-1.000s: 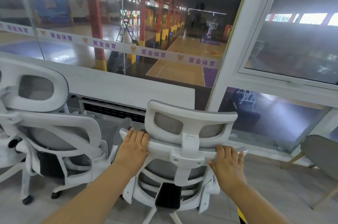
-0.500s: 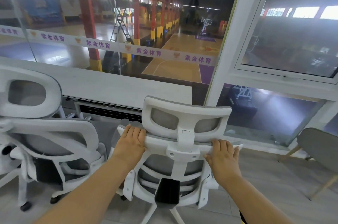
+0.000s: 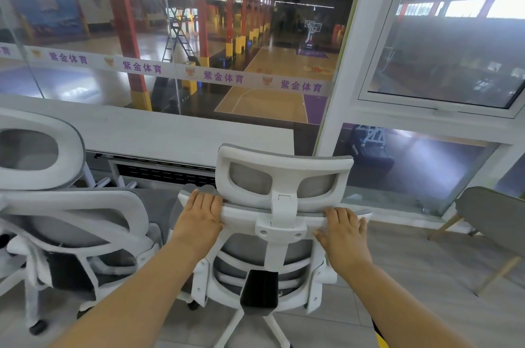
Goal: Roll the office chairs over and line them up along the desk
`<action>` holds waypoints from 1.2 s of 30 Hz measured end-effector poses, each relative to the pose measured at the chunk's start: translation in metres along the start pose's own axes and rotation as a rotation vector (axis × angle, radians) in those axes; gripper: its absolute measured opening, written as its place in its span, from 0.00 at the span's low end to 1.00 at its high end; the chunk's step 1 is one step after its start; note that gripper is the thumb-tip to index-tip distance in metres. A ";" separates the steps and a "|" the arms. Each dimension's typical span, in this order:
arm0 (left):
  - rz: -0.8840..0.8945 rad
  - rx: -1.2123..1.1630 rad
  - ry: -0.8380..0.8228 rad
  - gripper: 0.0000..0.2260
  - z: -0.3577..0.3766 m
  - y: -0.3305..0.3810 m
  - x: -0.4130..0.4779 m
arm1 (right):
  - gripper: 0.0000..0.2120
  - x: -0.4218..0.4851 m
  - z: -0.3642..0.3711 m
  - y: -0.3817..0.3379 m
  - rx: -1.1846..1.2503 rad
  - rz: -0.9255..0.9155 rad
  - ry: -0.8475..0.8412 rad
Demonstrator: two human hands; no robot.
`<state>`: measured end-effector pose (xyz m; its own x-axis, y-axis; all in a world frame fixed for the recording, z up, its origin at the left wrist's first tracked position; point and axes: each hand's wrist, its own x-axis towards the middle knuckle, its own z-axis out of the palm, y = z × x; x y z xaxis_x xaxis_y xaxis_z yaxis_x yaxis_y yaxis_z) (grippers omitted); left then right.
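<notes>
Head view. Item: white office chair (image 3: 279, 215), seen from behind, facing the desk (image 3: 170, 131), its headrest overlapping the desk's front edge near the right-hand end.

Neighbour: second white chair (image 3: 71, 205), just beside it on the left, already at the desk.

Left hand (image 3: 199, 219): on the backrest's top rail, fingers pressed together and hooked over the edge.

Right hand (image 3: 345, 236): on the same rail at the other end, fingers slightly spread over the top, thumb under the rail.

Step in hand: rolling this chair into its place in the row, likely close to done.

Next move calls for: a short straight push until the seat tucks under, level with the neighbour and clear of its armrest.

Change from one second ago: both grips unchanged; the headrest covers more of the desk edge, so the chair appears to have rolled slightly forward.
</notes>
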<state>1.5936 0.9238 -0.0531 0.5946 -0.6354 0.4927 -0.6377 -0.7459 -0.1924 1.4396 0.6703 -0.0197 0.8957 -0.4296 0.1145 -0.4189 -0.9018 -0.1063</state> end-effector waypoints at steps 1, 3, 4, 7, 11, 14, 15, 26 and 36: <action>0.001 -0.005 -0.002 0.31 0.000 -0.001 0.000 | 0.22 0.000 -0.001 -0.001 0.009 0.002 0.002; 0.000 -0.019 -0.009 0.31 0.001 -0.002 0.000 | 0.21 -0.001 -0.002 -0.002 0.025 -0.002 0.009; -0.005 -0.024 -0.016 0.31 0.000 -0.003 -0.001 | 0.21 -0.002 -0.002 -0.002 0.024 -0.008 0.014; -0.041 -0.023 -0.067 0.31 -0.003 -0.001 -0.004 | 0.21 -0.006 -0.004 -0.003 0.016 -0.019 0.025; -0.125 -0.078 -0.097 0.26 -0.019 0.007 -0.010 | 0.21 -0.010 -0.006 -0.009 -0.017 -0.037 0.079; -0.137 -0.143 -0.034 0.25 -0.030 0.012 -0.015 | 0.18 -0.012 -0.005 -0.016 0.003 -0.101 0.156; -0.141 -0.156 -0.015 0.26 -0.033 0.012 -0.018 | 0.17 -0.013 -0.005 -0.019 0.018 -0.108 0.166; -0.140 -0.211 -0.148 0.42 -0.037 0.009 -0.038 | 0.21 -0.015 -0.013 -0.031 0.051 -0.071 0.059; -0.085 -0.244 -0.204 0.31 -0.057 0.012 -0.061 | 0.26 -0.050 -0.029 -0.042 0.076 -0.127 -0.042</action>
<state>1.5214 0.9645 -0.0368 0.7210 -0.6182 0.3130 -0.6653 -0.7439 0.0634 1.4079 0.7285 0.0079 0.9467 -0.3090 0.0909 -0.2912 -0.9417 -0.1684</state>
